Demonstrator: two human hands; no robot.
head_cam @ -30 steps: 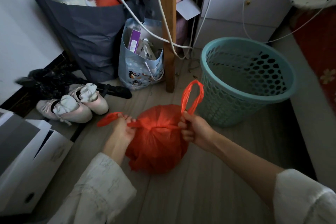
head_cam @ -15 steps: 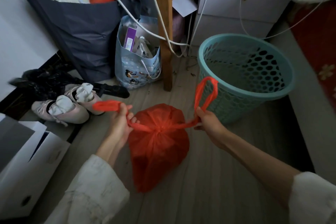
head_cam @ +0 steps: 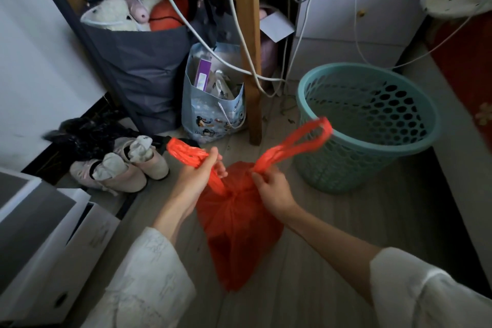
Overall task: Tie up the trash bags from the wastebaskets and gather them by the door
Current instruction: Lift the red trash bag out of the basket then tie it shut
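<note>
Dim, bluish indoor light; wide-angle bending at edges, slight motion blur.

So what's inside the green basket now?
Nothing shows inside the teal wastebasket, just its holey wall. The red bag handle covers a little of its near rim, and the bottom is too dark to tell.

You won't find a word, brand or number here that can be read. The gift bag (head_cam: 213, 117) carries only cartoon penguins (no lettering that resolves). The purple box (head_cam: 202, 74) inside it has a pale label, too blurred to read, and faint marks on the white box (head_cam: 87, 242) stay illegible.
</note>
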